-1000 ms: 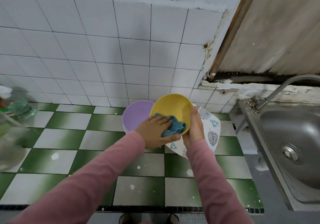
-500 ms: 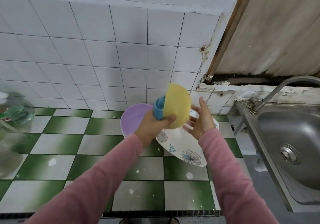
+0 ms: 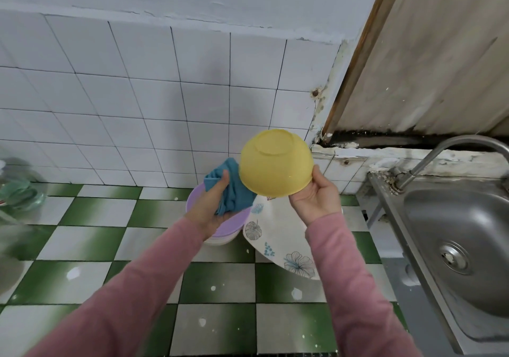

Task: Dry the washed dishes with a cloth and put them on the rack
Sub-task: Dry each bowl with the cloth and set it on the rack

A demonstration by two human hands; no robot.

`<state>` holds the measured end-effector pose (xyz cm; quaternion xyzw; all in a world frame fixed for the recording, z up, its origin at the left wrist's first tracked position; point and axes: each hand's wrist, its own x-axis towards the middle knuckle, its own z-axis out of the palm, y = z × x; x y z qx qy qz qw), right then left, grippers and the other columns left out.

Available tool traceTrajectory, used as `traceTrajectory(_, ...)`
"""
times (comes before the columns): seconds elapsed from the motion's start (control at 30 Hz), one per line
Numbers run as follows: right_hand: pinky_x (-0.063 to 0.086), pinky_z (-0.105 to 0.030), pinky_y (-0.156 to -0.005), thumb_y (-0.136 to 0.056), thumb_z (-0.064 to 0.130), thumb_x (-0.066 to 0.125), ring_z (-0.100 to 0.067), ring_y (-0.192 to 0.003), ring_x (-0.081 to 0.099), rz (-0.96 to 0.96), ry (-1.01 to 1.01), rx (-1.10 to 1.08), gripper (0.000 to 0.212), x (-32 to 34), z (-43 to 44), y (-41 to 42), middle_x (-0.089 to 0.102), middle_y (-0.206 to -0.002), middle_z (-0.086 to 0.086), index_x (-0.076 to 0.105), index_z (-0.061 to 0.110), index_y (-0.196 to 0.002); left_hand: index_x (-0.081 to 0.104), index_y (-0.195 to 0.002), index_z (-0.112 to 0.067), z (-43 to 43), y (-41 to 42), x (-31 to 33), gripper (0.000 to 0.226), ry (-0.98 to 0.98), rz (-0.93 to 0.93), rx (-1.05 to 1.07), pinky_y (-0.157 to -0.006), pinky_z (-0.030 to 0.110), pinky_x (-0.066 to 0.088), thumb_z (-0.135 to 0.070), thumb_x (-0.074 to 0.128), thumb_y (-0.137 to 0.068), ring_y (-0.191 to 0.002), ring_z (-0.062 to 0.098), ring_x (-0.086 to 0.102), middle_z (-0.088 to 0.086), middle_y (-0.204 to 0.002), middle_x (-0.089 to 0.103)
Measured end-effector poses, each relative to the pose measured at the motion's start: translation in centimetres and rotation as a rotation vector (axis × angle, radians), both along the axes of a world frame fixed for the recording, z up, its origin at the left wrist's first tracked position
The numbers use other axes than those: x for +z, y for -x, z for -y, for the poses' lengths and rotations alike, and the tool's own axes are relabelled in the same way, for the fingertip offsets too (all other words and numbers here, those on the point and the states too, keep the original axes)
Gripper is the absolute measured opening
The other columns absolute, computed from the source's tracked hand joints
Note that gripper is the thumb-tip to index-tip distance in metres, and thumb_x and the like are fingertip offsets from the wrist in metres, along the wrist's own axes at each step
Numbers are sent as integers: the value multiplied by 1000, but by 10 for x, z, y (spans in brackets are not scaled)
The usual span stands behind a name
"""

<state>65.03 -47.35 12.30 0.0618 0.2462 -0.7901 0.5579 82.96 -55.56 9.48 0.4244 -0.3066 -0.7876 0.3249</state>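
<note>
**Upturned yellow bowl, cloth ready for its outside**

The right hand (image 3: 315, 194) holds the round yellow plastic bowl (image 3: 275, 163) by its rim, thumb on the outer wall and fingers curled under the lip. The bowl sits upside down just above those fingers, base ring facing up. The left hand (image 3: 212, 205) grips a bunched blue cloth (image 3: 232, 188) just beside the bowl's left wall; contact is unclear. Below the fingers, a lilac plastic bowl (image 3: 239, 223) and a floral-printed plate (image 3: 278, 235) rest on the green-and-white tiled worktop (image 3: 220, 282). The wipe probably goes best round the base ring, then down the wall, turning the bowl with a firm rim grip. No rack shows.
</note>
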Motion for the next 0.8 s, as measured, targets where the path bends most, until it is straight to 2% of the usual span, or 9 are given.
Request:
traceTrajectory(0.13, 57, -49, -84, -106, 22, 39, -24, -98, 68, -227, -39, -67, 27, 10, 13, -3, 73, -106, -8, 58, 12, -123, 55, -122, -25, -3, 8, 8, 25, 230, 48, 236, -106, 44, 46, -37, 53, -99, -116, 18, 59, 2, -123, 64)
traceTrajectory(0.27, 45, -55, -104, -104, 31, 45, -29, -115, 60, -645, -194, -29, 22, 16, 27, -40, 60, -134, -10, 58, 26, -121, 58, -118, -26, -25, 30, 23, 25, 678, 199, 127, -89, 28, 48, -41, 50, -100, -103, 4, 62, -15, -103, 68)
traceTrajectory(0.3, 48, -54, -103, -104, 36, 45, -29, -115, 62, -781, -227, -6, 20, 19, 28, -52, 63, -131, -8, 60, 30, -116, 53, -131, -24, -28, 37, 21, 40, 822, 241, 55, -97, 31, 46, -47, 47, -100, -120, 9, 57, -11, -120, 65)
traceTrajectory(0.37, 54, -50, -96, -106, 32, 43, -28, -110, 67, -937, -229, 55, 23, 26, 25, -66, 70, -117, -4, 65, 31, -111, 28, -153, -24, -23, 46, 13, 63, 1115, 374, 12, -119, 40, 26, -55, 34, -99, -147, 17, 26, -1, -157, 34)
traceTrajectory(0.4, 56, -48, -93, -106, 28, 42, -28, -108, 68, -971, -225, 88, 24, 29, 21, -68, 72, -114, -4, 66, 29, -110, 26, -154, -25, -16, 48, 14, 65, 1133, 378, 50, -121, 44, 22, -57, 31, -99, -149, 20, 22, 1, -159, 28)
traceTrajectory(0.57, 52, -48, -95, -106, 23, 43, -25, -96, 64, -1135, -222, 180, 28, 41, 2, -57, 69, -108, -13, 70, 27, -96, 47, -142, -27, 10, 42, 21, 52, 1014, 301, 136, -111, 49, 39, -53, 35, -99, -134, 20, 46, -2, -143, 50)
traceTrajectory(0.7, 59, -39, -86, -107, 21, 39, -20, -99, 67, -986, -222, 169, 31, 45, 6, -55, 73, -103, -3, 69, 25, -99, 37, -149, -12, -12, 44, 22, 51, 1486, 592, 108, -118, 50, 24, -31, 29, -103, -145, 25, 28, 6, -154, 36)
traceTrajectory(0.77, 57, -38, -88, -107, 21, 39, -20, -100, 66, -1001, -228, 176, 30, 45, 5, -56, 72, -103, -1, 68, 25, -99, 39, -148, -12, -9, 40, 21, 50, 1563, 604, 85, -118, 50, 25, -31, 29, -103, -143, 24, 30, 5, -153, 38)
traceTrajectory(0.8, 55, -36, -88, -107, 22, 40, -19, -96, 64, -1064, -242, 185, 30, 45, 3, -57, 71, -99, 0, 68, 22, -98, 41, -147, -15, -3, 38, 22, 49, 1502, 564, 79, -116, 49, 29, -33, 30, -103, -141, 21, 35, 3, -150, 41)
